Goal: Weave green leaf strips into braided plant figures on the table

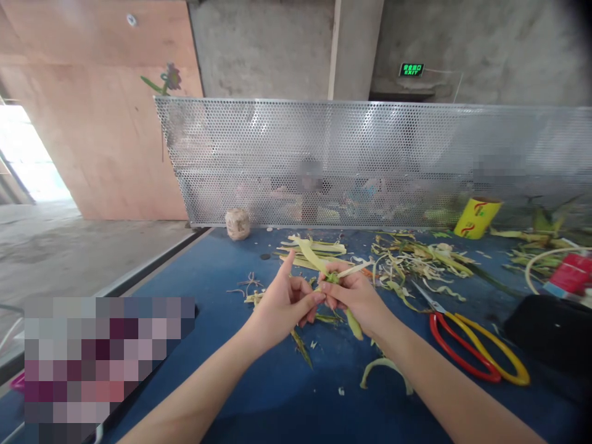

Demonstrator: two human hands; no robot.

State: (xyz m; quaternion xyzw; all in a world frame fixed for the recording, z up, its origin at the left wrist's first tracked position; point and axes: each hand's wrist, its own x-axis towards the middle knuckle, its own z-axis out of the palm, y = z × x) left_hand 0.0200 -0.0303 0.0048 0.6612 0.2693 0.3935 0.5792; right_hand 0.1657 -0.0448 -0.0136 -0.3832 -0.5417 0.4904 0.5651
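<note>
Pale green corn husk strips (311,254) meet in a small twisted green knot in front of me, their ends sticking out up-left, up-right and downward. My right hand (358,298) pinches this knot between thumb and fingers. Close beside it, my left hand (283,303) has thumb and forefinger pressed together at the near side of the knot, fingers curled; the exact bit of husk in that pinch is mostly hidden. Below the hands, loose husk pieces lie on the blue tabletop (259,401), among them a curved pale strip (386,365).
Red-and-yellow-handled scissors (476,345) lie to the right, beside a black object (550,333). A husk pile (416,256) spreads behind. Further back stand a yellow roll (478,218), a whitish cylindrical lump (237,224) and a perforated metal screen (277,142). A blurred-out patch (102,357) covers the lower left.
</note>
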